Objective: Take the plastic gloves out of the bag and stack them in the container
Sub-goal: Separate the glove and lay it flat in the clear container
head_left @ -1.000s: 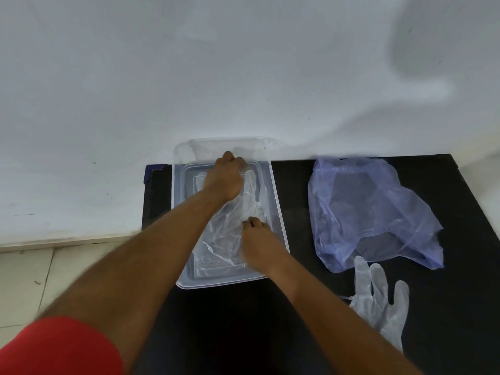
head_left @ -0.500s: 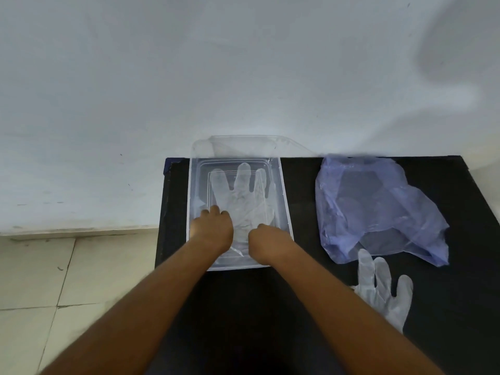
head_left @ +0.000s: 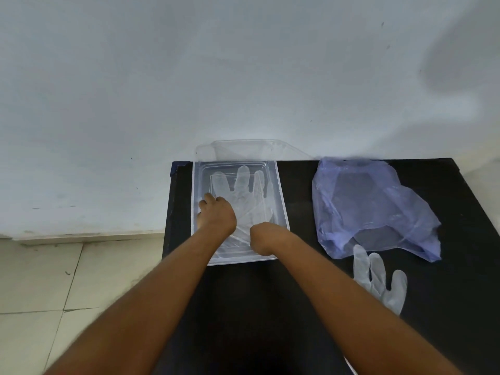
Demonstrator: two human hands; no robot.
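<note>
A clear rectangular container (head_left: 282, 197) lies on the left part of the black table. Inside it a transparent plastic glove (head_left: 243, 189) is spread flat, fingers pointing away from me. My left hand (head_left: 216, 215) presses on the glove's left side, palm down, fingers apart. My right hand (head_left: 266, 238) rests at the glove's cuff near the container's front right corner, its fingers curled down on the plastic. A crumpled purple plastic bag (head_left: 373, 207) lies to the right. In front of the bag a second plastic glove (head_left: 380, 281) lies flat on the table.
The container's clear lid (head_left: 243, 148) leans against the white wall just behind it. The black table (head_left: 297, 185) ends at its left edge close to the container. Beyond that edge is a tiled floor (head_left: 40, 280).
Both hands have slid from the glove's far end back toward me to its cuff. The glove, bunched a second ago, now lies flat with its fingers spread in the container.
</note>
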